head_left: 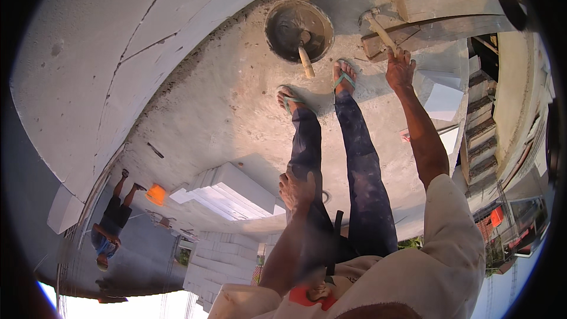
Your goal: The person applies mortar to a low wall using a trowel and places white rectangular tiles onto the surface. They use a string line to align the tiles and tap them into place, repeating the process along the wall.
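Note:
My right hand [399,70] has its fingers round the lower end of a wooden-handled tool [381,32], which looks like a hammer, over a wooden plank [433,31]. My left hand [295,189] rests against my left trouser leg with its fingers apart. Beyond my sandalled feet [290,100] a dark round bucket [280,35] holds grey mix, with a wooden-handled tool [306,62] leaning in it.
A white block wall [77,71] curves along the left. Stacked white blocks [230,189], an orange object [155,194] and another person [109,227] are on the lower left. Pale blocks [440,97] lie right of my arm; steps [481,136] are at the far right.

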Demonstrator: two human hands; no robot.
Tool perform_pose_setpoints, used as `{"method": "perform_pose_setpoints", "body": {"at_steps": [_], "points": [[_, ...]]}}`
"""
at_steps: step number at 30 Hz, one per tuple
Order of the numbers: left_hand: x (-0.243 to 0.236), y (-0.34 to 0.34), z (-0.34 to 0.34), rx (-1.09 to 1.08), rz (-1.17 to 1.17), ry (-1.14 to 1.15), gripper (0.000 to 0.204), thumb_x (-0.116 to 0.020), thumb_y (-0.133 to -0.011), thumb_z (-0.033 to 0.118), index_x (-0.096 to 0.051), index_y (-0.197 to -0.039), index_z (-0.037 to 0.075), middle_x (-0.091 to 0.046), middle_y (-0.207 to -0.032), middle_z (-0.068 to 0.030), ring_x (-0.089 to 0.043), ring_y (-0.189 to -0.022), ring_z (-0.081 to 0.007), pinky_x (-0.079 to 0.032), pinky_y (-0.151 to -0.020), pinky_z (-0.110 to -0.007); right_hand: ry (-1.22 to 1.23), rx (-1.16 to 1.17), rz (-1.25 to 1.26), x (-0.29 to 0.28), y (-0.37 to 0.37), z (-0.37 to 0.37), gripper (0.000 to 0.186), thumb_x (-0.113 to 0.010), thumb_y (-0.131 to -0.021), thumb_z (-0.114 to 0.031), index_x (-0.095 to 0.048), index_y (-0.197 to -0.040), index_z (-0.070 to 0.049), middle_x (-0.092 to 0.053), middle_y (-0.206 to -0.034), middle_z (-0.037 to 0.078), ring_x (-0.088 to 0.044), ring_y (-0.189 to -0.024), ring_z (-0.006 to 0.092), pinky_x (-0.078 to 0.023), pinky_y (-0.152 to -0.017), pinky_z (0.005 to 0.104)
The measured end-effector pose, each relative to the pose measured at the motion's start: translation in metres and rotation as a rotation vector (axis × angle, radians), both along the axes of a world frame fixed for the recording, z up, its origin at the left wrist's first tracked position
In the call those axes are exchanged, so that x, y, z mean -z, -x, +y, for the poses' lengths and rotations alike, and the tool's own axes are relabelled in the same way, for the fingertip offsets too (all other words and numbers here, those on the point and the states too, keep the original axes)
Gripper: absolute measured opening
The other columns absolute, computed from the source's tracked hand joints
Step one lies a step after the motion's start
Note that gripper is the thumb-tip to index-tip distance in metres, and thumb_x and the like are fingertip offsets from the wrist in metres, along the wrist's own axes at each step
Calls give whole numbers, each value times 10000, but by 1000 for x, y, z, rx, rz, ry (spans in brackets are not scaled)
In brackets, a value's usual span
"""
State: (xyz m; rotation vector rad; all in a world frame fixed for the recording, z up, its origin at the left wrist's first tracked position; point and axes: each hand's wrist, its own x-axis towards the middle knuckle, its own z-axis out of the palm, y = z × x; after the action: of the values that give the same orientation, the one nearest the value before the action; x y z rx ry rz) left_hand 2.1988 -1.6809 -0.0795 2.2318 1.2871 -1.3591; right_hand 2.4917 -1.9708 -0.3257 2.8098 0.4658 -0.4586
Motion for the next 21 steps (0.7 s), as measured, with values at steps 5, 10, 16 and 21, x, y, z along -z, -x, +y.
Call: {"method": "perform_pose_setpoints", "body": {"at_steps": [5,10,16,21], "points": [[4,18,3,-81,18,-2,736,-731,-874,473,-526,-1463,81,-581,-1350,-196,-574,-1262,-407,-470,-1057,-524,-601,267,467,50,40,138,623,-794,-922,-345,-492,-1278,66,-688,-1061,248,-713,-921,413,-586,-809,498],[10,22,14,-106,-14,34,721,-727,-882,464,-532,-1474,101,-585,-1363,-173,-572,-1261,-400,-466,-1063,-520,-749,844,681,118,61,237,636,-826,-907,-479,-513,-1104,38,-617,-788,116,-637,-600,211,-465,-453,397],[13,40,18,-205,-42,55,679,-722,-899,437,-551,-1466,103,-584,-1394,-150,-548,-1308,-386,-452,-1089,-504,-900,971,961,79,-8,283,480,-767,-964,-500,-597,-800,-82,-525,-604,26,-550,-449,163,-404,-363,383],[11,39,23,-270,-80,67,667,-717,-906,433,-555,-1464,105,-580,-1404,-161,-548,-1312,-385,-447,-1097,-506,-527,678,1099,21,-40,239,450,-675,-997,-468,-654,-1027,-19,-713,-777,116,-716,-628,250,-560,-547,433]]}}
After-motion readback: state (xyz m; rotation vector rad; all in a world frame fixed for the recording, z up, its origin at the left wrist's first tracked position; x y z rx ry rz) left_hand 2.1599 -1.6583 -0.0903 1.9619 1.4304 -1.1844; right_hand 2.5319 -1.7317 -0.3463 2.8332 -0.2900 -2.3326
